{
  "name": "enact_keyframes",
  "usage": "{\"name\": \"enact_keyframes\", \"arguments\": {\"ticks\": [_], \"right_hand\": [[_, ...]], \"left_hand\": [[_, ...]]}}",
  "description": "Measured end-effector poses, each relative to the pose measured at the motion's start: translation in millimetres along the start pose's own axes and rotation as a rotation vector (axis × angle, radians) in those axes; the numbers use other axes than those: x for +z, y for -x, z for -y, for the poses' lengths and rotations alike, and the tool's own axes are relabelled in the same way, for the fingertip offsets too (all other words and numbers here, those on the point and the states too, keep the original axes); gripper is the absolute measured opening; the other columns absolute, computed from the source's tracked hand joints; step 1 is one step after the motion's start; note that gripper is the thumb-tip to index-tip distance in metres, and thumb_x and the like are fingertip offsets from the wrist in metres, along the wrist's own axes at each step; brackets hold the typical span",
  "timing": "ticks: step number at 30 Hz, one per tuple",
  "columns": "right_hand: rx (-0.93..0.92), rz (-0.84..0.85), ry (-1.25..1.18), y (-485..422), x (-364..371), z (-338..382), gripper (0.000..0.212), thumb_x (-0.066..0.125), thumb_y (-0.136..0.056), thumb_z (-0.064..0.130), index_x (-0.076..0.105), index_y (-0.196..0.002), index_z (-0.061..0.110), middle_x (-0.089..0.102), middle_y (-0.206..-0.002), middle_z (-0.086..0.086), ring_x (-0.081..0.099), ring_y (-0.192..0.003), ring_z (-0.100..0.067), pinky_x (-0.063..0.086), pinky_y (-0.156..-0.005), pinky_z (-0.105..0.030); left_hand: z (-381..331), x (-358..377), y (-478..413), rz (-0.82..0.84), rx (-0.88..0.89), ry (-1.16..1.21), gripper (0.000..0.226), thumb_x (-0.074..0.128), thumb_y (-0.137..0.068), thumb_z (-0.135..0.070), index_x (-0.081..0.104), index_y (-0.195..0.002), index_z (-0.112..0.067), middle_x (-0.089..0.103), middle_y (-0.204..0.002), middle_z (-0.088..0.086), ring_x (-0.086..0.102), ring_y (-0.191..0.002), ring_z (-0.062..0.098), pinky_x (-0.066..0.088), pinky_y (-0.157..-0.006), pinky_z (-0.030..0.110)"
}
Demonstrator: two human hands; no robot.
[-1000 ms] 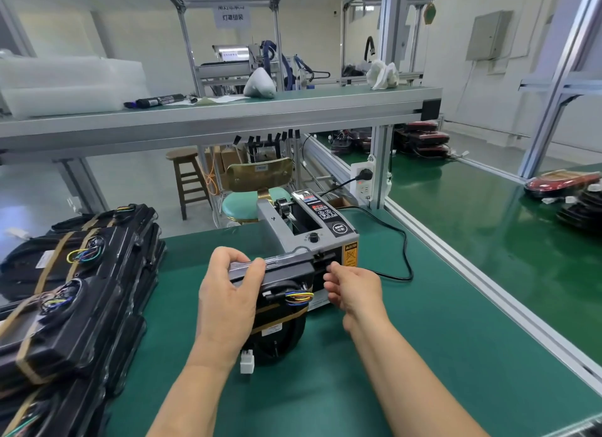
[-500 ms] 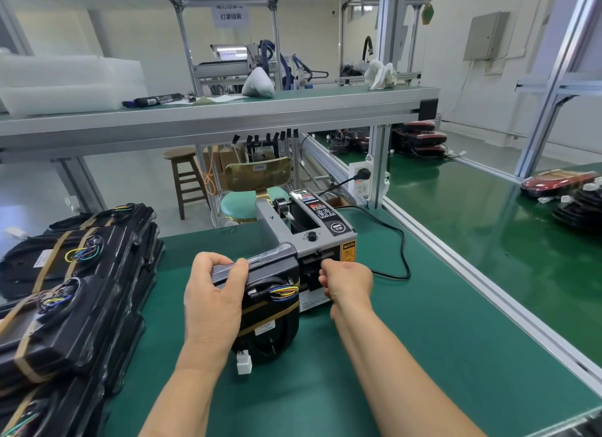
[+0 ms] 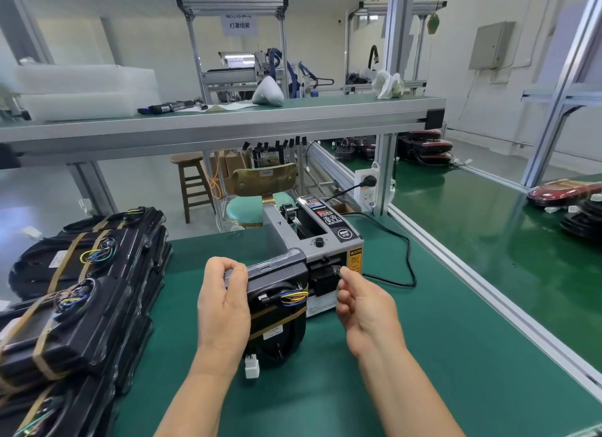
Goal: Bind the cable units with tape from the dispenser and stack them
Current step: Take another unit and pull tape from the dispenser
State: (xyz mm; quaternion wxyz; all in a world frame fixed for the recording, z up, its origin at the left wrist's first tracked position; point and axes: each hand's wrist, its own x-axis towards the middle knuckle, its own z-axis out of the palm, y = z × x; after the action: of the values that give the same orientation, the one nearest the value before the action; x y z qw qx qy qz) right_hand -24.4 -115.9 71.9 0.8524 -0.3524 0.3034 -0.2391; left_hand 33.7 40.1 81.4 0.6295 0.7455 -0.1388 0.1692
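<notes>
A black cable unit (image 3: 277,306) with coloured wires and a brown tape band stands on edge on the green mat, right in front of the grey tape dispenser (image 3: 325,241). My left hand (image 3: 223,303) grips the unit's upper left end. At the dispenser's outlet, my right hand (image 3: 361,303) pinches a short piece of tape (image 3: 335,269) between thumb and fingertips. A white connector (image 3: 251,368) hangs below the unit. A stack of taped black units (image 3: 81,293) lies at the left.
The dispenser's black power cord (image 3: 404,260) loops over the mat to a socket (image 3: 366,187) on the post. A raised shelf (image 3: 228,123) crosses overhead. An aluminium rail (image 3: 488,293) borders the mat on the right, with red and black parts (image 3: 566,192) beyond.
My right hand has drawn back slightly from the dispenser outlet, now pinching a piece of tape. The unit and my left hand have stayed nearly in place.
</notes>
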Motion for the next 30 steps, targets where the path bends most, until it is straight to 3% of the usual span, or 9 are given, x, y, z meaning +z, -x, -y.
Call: {"name": "enact_keyframes", "arguments": {"ticks": [3,11,19,30], "right_hand": [[-0.025,0.101,-0.013,19,8,10,0.004,0.072,-0.084,0.009,0.068,-0.083,0.006,0.057,-0.055,0.003,0.042,-0.038,-0.004,0.028,-0.034,-0.014],[0.035,0.422,0.045,57,22,9,0.015,0.067,-0.079,0.013,0.079,-0.085,0.006,0.053,-0.056,-0.001,0.031,-0.032,-0.005,0.023,-0.03,-0.016],[-0.006,0.472,0.177,61,29,1,0.021,0.057,-0.093,0.009,0.078,-0.089,0.006,0.055,-0.055,-0.004,0.029,-0.029,-0.006,0.018,-0.032,-0.014],[0.008,0.491,0.229,59,28,2,0.022,0.054,-0.095,0.01,0.076,-0.094,0.006,0.055,-0.054,-0.005,0.029,-0.03,-0.005,0.019,-0.032,-0.015]], "left_hand": [[-3,2,1,0.01,0.0,0.015,0.018,0.045,-0.097,-0.015,0.049,-0.08,-0.014,0.047,-0.073,0.005,0.04,-0.059,0.0,0.035,-0.054,0.009],[-6,3,4,0.031,0.026,0.037,0.021,0.047,-0.098,-0.016,0.05,-0.078,-0.015,0.048,-0.075,0.009,0.04,-0.06,0.003,0.036,-0.056,0.013],[-1,2,2,0.022,0.014,0.056,0.024,0.046,-0.1,-0.016,0.049,-0.076,-0.014,0.051,-0.066,-0.01,0.044,-0.061,0.002,0.038,-0.055,0.014],[-1,3,1,0.009,0.031,0.008,0.028,0.055,-0.096,-0.033,0.049,-0.073,-0.018,0.053,-0.065,-0.012,0.045,-0.061,0.003,0.038,-0.058,0.014]]}}
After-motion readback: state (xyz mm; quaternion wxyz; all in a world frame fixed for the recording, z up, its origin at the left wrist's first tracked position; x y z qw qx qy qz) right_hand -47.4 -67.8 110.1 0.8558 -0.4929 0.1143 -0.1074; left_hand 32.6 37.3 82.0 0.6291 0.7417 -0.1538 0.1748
